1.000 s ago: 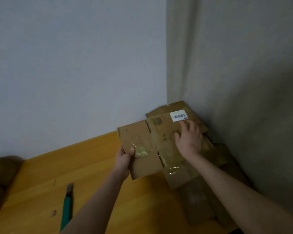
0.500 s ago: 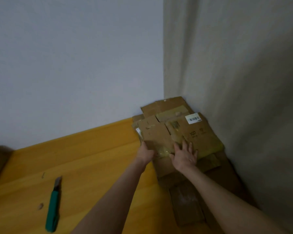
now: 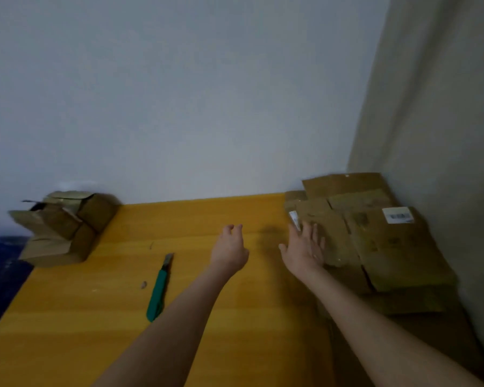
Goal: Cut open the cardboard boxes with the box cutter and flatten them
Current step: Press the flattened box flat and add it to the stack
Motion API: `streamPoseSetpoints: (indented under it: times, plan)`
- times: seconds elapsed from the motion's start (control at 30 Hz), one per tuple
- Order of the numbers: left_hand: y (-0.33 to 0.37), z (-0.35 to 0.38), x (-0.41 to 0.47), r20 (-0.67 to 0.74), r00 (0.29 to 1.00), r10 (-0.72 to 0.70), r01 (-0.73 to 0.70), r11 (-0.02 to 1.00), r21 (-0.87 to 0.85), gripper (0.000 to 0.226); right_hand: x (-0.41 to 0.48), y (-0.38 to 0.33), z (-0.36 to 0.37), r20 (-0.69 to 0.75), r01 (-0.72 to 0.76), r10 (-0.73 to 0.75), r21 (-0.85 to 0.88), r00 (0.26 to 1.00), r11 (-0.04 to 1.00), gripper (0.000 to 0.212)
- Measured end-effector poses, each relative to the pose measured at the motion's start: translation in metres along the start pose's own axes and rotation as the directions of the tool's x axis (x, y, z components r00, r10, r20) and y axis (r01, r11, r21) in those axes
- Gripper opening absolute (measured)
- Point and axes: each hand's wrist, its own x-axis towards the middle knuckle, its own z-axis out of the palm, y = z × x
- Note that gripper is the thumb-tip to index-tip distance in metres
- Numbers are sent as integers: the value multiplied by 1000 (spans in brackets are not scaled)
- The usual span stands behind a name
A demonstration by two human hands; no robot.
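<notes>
A stack of flattened cardboard boxes (image 3: 389, 244) lies in the right corner of the yellow wooden table (image 3: 193, 317); the top piece carries a white barcode label. My right hand (image 3: 305, 247) hovers at the stack's left edge with fingers spread, holding nothing. Over the bare table, left of the stack, my left hand (image 3: 231, 250) hangs with loosely curled fingers and nothing in it. The green box cutter (image 3: 160, 289) lies on the table to the left of my left forearm, blade pointing away. A pile of unflattened cardboard boxes (image 3: 65, 227) stands at the far left against the wall.
A grey wall runs behind the table and a beige wall closes off the right side beside the stack. A small brown scrap (image 3: 143, 285) lies next to the cutter. The table's left edge drops to a dark blue floor (image 3: 0, 275).
Both hands have let go of the flattened box, now lying on the stack. My left hand pulled back left over the table. The view swung left, bringing the unflattened boxes into sight.
</notes>
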Motion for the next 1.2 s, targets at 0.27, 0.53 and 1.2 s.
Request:
streamPoseSetpoints:
  times: [0.27, 0.53, 1.2]
  plan:
    - [-133, -42, -24, -79, 990, -115, 119, 992, 49, 61, -13, -141, 42, 51, 147, -146, -17, 988, 989, 50]
    - [-312, -73, -34, -62, 984, -166, 163, 985, -51, 62, -41, -304, 124, 99, 178, -173, -35, 980, 983, 53]
    - [-536, -192, 45, -469, 883, -12, 115, 975, 190, 83, -17, -507, 216, 180, 214, -213, 13, 960, 977, 54]
